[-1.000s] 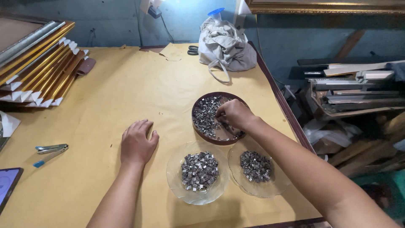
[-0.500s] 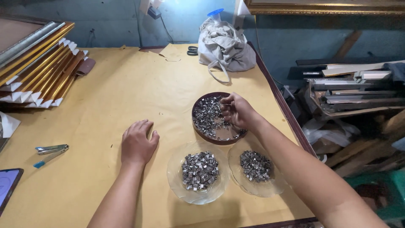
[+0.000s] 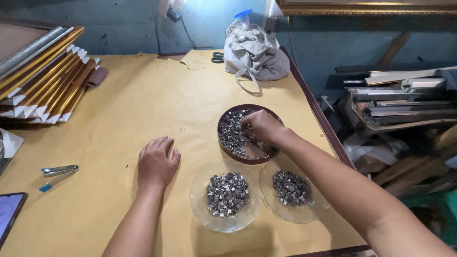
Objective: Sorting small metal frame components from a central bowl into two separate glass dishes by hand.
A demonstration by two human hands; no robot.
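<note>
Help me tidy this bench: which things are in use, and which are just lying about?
In use: brown dish, metal clips, two glass plates, right hand.
Lying about: frame mouldings, bag, scissors, stapler, phone.

Hands: two, the left hand [image 3: 156,163] and the right hand [image 3: 261,126].

Dishes on the counter [image 3: 119,109]: three. One was a dark round dish [image 3: 227,149] on the far side; two were clear glass dishes, the left glass dish [image 3: 197,202] and the right glass dish [image 3: 314,212], on the near side.

Small metal pieces: three heaps, one per dish; the pieces were too many and too small to count.

Gold frame mouldings [image 3: 47,81]: one stack at far left, number of lengths not clear.

Cloth bag [image 3: 254,54]: one. Scissors [image 3: 217,57]: one pair. Stapler-like metal tool [image 3: 59,170]: one. Blue-tipped pen [image 3: 56,181]: one. Tablet screen [image 3: 10,214]: one.
</note>
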